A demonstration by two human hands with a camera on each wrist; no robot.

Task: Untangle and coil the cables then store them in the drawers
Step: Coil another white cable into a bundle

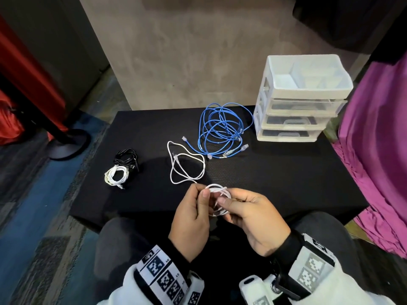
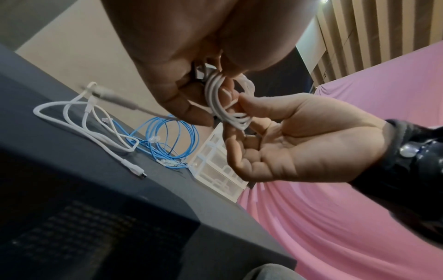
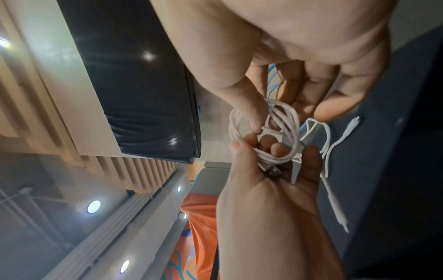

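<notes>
Both hands are raised over the near edge of the counter (image 1: 286, 183), which is covered in a matte black woven texture. The left hand (image 1: 191, 219) pinches one side of a small white cable coil (image 1: 219, 199) between thumb and curled fingers; the right hand (image 1: 255, 219) curls thumb and fingers around the other side. The right wrist view alone shows a metal USB plug (image 3: 273, 171) lying against the left palm. The uncoiled white cable length (image 1: 187, 166) trails just beyond the hands in loose loops. Farther out to their left lie two coiled bundles (image 1: 120, 170), one black and one white. Beyond, the tangled blue cables (image 1: 220, 128) lie just beside the translucent plastic drawer unit (image 1: 297, 100), at the far right edge.
</notes>
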